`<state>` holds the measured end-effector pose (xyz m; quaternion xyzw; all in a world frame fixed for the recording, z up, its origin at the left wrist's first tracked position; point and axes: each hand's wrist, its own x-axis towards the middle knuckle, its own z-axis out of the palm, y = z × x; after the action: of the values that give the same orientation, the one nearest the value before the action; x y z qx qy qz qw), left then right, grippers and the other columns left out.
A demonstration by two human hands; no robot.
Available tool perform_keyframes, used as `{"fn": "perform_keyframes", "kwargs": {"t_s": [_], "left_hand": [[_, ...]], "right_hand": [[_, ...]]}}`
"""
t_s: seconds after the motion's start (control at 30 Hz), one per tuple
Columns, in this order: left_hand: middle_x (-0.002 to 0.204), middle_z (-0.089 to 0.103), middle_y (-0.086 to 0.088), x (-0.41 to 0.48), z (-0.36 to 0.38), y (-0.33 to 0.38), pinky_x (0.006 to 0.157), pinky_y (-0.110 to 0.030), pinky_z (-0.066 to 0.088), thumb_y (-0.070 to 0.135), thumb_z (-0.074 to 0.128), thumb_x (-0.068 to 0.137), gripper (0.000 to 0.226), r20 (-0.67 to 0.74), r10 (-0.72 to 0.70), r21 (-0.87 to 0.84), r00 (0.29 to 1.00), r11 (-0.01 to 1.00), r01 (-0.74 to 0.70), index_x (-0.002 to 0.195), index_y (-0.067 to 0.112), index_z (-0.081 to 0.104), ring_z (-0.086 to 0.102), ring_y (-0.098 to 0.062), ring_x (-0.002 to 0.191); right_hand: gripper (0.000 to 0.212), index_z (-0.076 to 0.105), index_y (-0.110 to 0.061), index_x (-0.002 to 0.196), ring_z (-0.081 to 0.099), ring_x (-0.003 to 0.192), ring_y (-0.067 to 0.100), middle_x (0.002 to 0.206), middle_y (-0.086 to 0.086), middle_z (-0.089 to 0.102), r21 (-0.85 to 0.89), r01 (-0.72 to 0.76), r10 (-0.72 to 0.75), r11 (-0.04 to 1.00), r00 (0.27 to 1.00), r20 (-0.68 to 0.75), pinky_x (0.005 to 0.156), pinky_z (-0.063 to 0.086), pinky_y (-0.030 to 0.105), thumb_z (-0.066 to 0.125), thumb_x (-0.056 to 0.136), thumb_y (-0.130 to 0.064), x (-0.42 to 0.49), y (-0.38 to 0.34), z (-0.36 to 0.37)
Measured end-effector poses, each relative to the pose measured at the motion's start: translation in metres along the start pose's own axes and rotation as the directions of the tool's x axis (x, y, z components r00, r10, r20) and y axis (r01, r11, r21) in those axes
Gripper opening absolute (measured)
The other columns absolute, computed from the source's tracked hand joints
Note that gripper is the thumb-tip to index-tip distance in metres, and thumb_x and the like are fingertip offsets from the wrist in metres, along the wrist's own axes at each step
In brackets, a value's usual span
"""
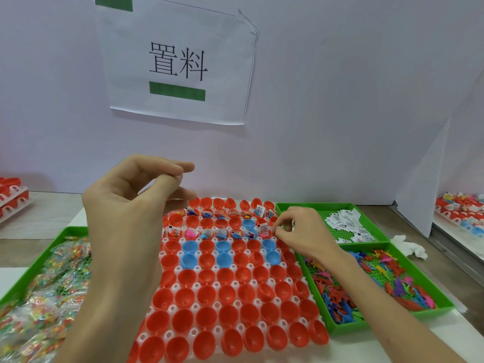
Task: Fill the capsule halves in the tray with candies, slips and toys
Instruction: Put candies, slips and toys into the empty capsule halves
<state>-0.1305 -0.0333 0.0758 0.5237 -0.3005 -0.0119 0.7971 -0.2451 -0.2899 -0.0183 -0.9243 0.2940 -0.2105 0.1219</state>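
Your left hand (pixel 131 200) hovers curled, empty, over the tray (pixel 235 283). Your right hand (pixel 301 229) pinches at its edge, contents unclear

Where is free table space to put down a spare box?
Bare wood at far left, between the stacked capsule trays and the candy tray; a strip right of the toy tray, beside the tissue. The centre is crowded: trays sit edge to edge.

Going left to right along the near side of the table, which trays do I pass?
green tray of wrapped candies → white tray of capsule halves → green tray of plastic toys. The slips tray lies behind the last one and overlaps it sideways, so it is left out.
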Motion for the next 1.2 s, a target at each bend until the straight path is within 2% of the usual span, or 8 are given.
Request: {"fn": "perform_keyframes", "kwargs": {"t_s": [0.13, 0.27, 0.53, 0.7, 0.83, 0.93, 1.1, 1.2], "left_hand": [[0.087, 0.078, 0.003, 0.000, 0.000, 0.000, 0.061, -0.022, 0.058, -0.006, 0.058, 0.091, 0.046, -0.001, -0.003, 0.001, 1.000, 1.000, 0.003, 0.064, 0.029, 0.072, 0.070, -0.016, 0.062], [0.087, 0.078, 0.002, 0.000, 0.001, 0.001, 0.062, -0.023, 0.058, -0.006, 0.058, 0.091, 0.045, -0.004, -0.010, -0.003, 1.000, 1.000, 0.010, 0.064, 0.027, 0.072, 0.070, -0.016, 0.062], [0.086, 0.078, 0.002, -0.001, 0.001, 0.002, 0.062, -0.023, 0.057, -0.006, 0.058, 0.091, 0.043, -0.013, -0.011, -0.001, 1.000, 1.000, 0.011, 0.064, 0.026, 0.070, 0.070, -0.017, 0.061], [0.086, 0.078, 0.002, 0.000, 0.002, 0.001, 0.061, -0.022, 0.057, -0.005, 0.058, 0.091, 0.043, -0.019, -0.019, -0.001, 1.000, 1.000, 0.019, 0.064, 0.026, 0.070, 0.069, -0.017, 0.061], [0.086, 0.078, 0.002, 0.000, 0.002, 0.000, 0.062, -0.023, 0.057, -0.005, 0.058, 0.091, 0.039, -0.029, -0.021, 0.001, 0.999, 1.000, 0.021, 0.068, 0.023, 0.070, 0.069, -0.018, 0.061], [0.086, 0.078, 0.003, 0.001, 0.002, 0.000, 0.063, -0.023, 0.058, -0.005, 0.058, 0.092, 0.038, -0.028, -0.027, 0.005, 0.999, 1.000, 0.027, 0.069, 0.023, 0.070, 0.069, -0.017, 0.062], [0.085, 0.077, 0.003, 0.000, 0.002, 0.002, 0.063, -0.024, 0.059, -0.006, 0.058, 0.091, 0.041, -0.030, -0.025, -0.003, 0.999, 1.000, 0.024, 0.067, 0.024, 0.070, 0.069, -0.016, 0.061], [0.085, 0.077, 0.002, 0.000, 0.001, 0.002, 0.063, -0.024, 0.059, -0.006, 0.057, 0.091, 0.038, -0.031, -0.020, -0.004, 0.999, 1.000, 0.020, 0.069, 0.022, 0.070, 0.068, -0.015, 0.061]], "right_hand": [[0.016, 0.077, -0.031, 0.072, 0.054, 0.056, -0.005, 0.062, -0.013, 0.065, 0.213, -0.062, 0.071, 0.975, 0.997, -0.035, 0.051, 0.040, 0.008, 0.072, 0.081, -0.018, 0.003, -0.002, -0.004], [0.024, 0.076, -0.032, 0.069, 0.052, 0.051, -0.003, 0.067, -0.006, 0.071, 0.345, -0.096, 0.103, 0.934, 0.995, -0.002, 0.049, 0.042, 0.009, 0.072, 0.084, -0.014, 0.009, -0.007, -0.007], [0.016, 0.077, -0.026, 0.078, 0.054, 0.056, 0.001, 0.071, -0.014, 0.068, 0.177, -0.133, 0.108, 0.975, 0.984, 0.145, 0.054, 0.040, 0.013, 0.067, 0.087, -0.017, 0.015, -0.008, 0.003], [0.023, 0.072, -0.033, 0.067, 0.048, 0.050, 0.004, 0.066, -0.016, 0.064, 0.049, -0.112, 0.104, 0.992, 0.983, 0.154, 0.054, 0.036, 0.013, 0.067, 0.086, -0.021, 0.019, -0.008, 0.003], [0.020, 0.072, -0.032, 0.069, 0.055, 0.068, 0.003, 0.076, -0.018, 0.063, -0.060, -0.051, 0.059, 0.997, 0.988, 0.141, 0.088, 0.046, 0.034, 0.064, 0.087, -0.024, 0.021, -0.010, 0.002], [0.016, 0.076, -0.028, 0.078, 0.053, 0.075, 0.001, 0.081, -0.019, 0.063, -0.165, -0.010, 0.038, 0.986, 0.985, 0.170, 0.099, 0.039, 0.039, 0.064, 0.088, -0.028, 0.023, -0.011, 0.006], [0.008, 0.079, -0.029, 0.080, 0.053, 0.075, 0.002, 0.068, -0.024, 0.053, -0.131, -0.012, 0.029, 0.991, 0.992, 0.126, 0.099, 0.042, 0.039, 0.072, 0.085, -0.030, 0.023, -0.012, 0.012], [0.015, 0.071, -0.031, 0.068, 0.050, 0.059, -0.002, 0.058, -0.022, 0.053, -0.029, -0.045, 0.047, 0.999, 0.995, 0.088, 0.074, 0.048, 0.025, 0.081, 0.079, -0.029, 0.021, -0.012, 0.008]]}}
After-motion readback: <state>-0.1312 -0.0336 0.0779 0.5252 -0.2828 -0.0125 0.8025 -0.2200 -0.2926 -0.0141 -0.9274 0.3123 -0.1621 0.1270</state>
